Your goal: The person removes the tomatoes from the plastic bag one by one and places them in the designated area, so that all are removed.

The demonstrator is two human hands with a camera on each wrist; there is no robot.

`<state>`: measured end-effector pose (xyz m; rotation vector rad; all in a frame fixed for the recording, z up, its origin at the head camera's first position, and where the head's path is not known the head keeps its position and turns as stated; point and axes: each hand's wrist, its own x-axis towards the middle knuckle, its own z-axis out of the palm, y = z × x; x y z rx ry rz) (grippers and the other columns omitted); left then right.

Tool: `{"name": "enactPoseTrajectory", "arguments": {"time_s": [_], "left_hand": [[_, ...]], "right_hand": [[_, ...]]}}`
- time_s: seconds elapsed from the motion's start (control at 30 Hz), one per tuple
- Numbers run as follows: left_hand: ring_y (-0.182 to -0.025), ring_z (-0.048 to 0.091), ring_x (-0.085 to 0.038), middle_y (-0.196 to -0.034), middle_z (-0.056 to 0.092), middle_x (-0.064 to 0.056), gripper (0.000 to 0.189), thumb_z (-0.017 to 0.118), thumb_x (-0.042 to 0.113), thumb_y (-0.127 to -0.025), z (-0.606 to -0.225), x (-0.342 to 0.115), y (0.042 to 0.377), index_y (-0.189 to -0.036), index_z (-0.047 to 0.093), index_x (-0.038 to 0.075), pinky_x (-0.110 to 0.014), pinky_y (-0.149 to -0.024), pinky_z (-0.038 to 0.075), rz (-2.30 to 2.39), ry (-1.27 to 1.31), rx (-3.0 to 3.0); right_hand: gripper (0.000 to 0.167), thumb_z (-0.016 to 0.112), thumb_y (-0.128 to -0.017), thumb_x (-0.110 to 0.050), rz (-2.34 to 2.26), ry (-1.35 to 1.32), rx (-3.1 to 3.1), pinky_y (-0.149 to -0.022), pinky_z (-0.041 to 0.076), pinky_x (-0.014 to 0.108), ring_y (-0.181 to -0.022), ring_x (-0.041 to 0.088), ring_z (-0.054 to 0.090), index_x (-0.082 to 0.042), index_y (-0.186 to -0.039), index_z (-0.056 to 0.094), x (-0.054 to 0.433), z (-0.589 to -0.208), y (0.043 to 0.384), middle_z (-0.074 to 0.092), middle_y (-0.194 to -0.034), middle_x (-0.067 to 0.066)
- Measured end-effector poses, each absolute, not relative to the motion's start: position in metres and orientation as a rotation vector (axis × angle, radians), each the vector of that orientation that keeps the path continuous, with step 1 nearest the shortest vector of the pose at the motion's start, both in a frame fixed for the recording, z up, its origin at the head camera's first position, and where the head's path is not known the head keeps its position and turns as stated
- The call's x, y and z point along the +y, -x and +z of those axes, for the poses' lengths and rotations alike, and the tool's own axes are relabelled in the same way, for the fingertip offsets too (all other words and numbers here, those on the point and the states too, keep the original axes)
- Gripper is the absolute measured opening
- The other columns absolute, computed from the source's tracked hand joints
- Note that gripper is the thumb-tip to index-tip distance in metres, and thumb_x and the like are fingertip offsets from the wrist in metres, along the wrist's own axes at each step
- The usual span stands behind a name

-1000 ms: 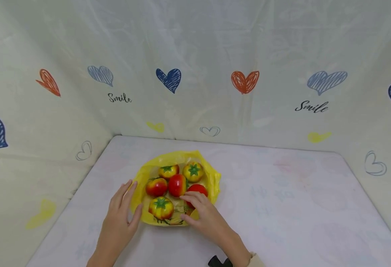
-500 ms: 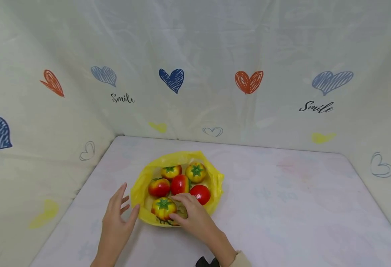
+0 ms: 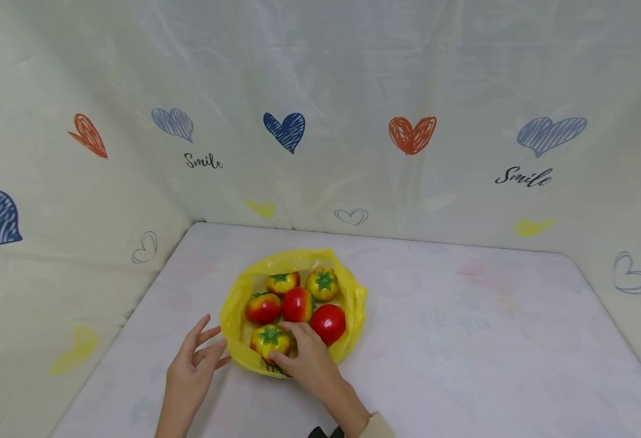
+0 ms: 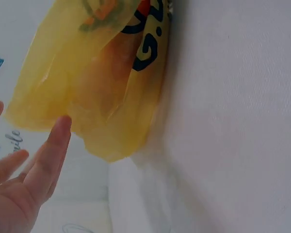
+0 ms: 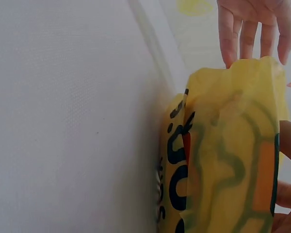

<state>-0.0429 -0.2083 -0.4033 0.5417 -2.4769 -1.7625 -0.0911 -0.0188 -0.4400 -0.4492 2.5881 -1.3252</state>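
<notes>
A yellow plastic bag [image 3: 233, 316], its mouth spread wide, holds several toy tomatoes, red and yellow with green leafy tops. Inside its near side, my right hand [image 3: 312, 360] has thumb and fingers around the right side of the front yellow toy tomato [image 3: 269, 340]. A shiny red toy tomato [image 3: 328, 323] lies beside that hand. My left hand [image 3: 191, 365] is at the bag's left rim, fingers loosely spread and holding nothing. In the left wrist view, a fingertip of the left hand [image 4: 31, 179] meets or nearly meets the bag; contact is unclear.
The bag rests on a white-covered table [image 3: 435, 340]. A pale curtain [image 3: 342, 176] printed with hearts hangs behind and at the sides. A black object [image 3: 328, 432] shows at the bottom edge by the right wrist.
My right hand has moved left from the red toy tomato to the front yellow one, uncovering the red. My left hand has drawn slightly down, its fingers changing their spread.
</notes>
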Motion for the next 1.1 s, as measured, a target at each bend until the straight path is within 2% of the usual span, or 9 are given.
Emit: {"name": "enactPoseTrajectory", "arguments": {"time_s": [0.2, 0.37, 0.47, 0.6, 0.67, 1.1], "left_hand": [[-0.085, 0.059, 0.006, -0.136, 0.038, -0.017, 0.064, 0.060, 0.030, -0.091, -0.404, -0.207, 0.045, -0.145, 0.029, 0.017, -0.031, -0.080, 0.057, -2.020, -0.639, -2.416], [-0.090, 0.062, -0.001, -0.129, 0.042, -0.014, 0.066, 0.065, 0.033, -0.087, -0.426, -0.217, 0.049, -0.142, 0.034, 0.013, -0.031, -0.078, 0.058, -2.093, -0.617, -2.349], [-0.093, 0.063, -0.007, -0.123, 0.047, -0.010, 0.070, 0.069, 0.042, -0.081, -0.451, -0.228, 0.054, -0.139, 0.039, 0.015, -0.032, -0.077, 0.058, -2.120, -0.643, -2.312], [-0.097, 0.064, -0.015, -0.121, 0.050, -0.007, 0.079, 0.075, 0.054, -0.068, -0.480, -0.239, 0.060, -0.134, 0.046, 0.021, -0.034, -0.078, 0.058, -2.131, -0.740, -2.279], [-0.099, 0.064, -0.018, -0.122, 0.050, -0.009, 0.080, 0.076, 0.054, -0.067, -0.488, -0.242, 0.062, -0.133, 0.047, 0.021, -0.036, -0.079, 0.058, -2.133, -0.763, -2.268], [-0.096, 0.064, -0.017, -0.121, 0.051, -0.007, 0.071, 0.074, 0.050, -0.071, -0.495, -0.244, 0.066, -0.131, 0.048, 0.023, -0.034, -0.077, 0.058, -2.086, -0.812, -2.283]], "right_hand": [[0.056, 0.071, -0.081, -0.037, -1.313, 0.373, 2.569, -0.091, 0.052, 0.042, -0.105, 0.021, 0.054, -0.012, -0.127, 0.053, -0.026, -0.445, 0.094, 0.056, -0.119, 0.006], [0.059, 0.071, -0.080, -0.037, -1.268, 0.356, 2.556, -0.092, 0.051, 0.044, -0.107, 0.021, 0.053, -0.012, -0.129, 0.051, -0.030, -0.446, 0.095, 0.055, -0.121, 0.007], [0.061, 0.072, -0.080, -0.037, -1.259, 0.369, 2.549, -0.091, 0.051, 0.046, -0.108, 0.022, 0.052, -0.012, -0.131, 0.049, -0.031, -0.447, 0.095, 0.054, -0.121, 0.007], [0.063, 0.073, -0.078, -0.037, -1.274, 0.397, 2.541, -0.090, 0.051, 0.046, -0.106, 0.021, 0.052, -0.011, -0.130, 0.050, -0.031, -0.448, 0.094, 0.054, -0.121, 0.007], [0.062, 0.074, -0.078, -0.036, -1.276, 0.410, 2.544, -0.090, 0.052, 0.046, -0.105, 0.021, 0.052, -0.011, -0.129, 0.050, -0.031, -0.449, 0.093, 0.054, -0.119, 0.007], [0.060, 0.075, -0.077, -0.034, -1.308, 0.422, 2.537, -0.088, 0.053, 0.043, -0.103, 0.021, 0.051, -0.011, -0.126, 0.051, -0.031, -0.444, 0.092, 0.054, -0.117, 0.006]]}}
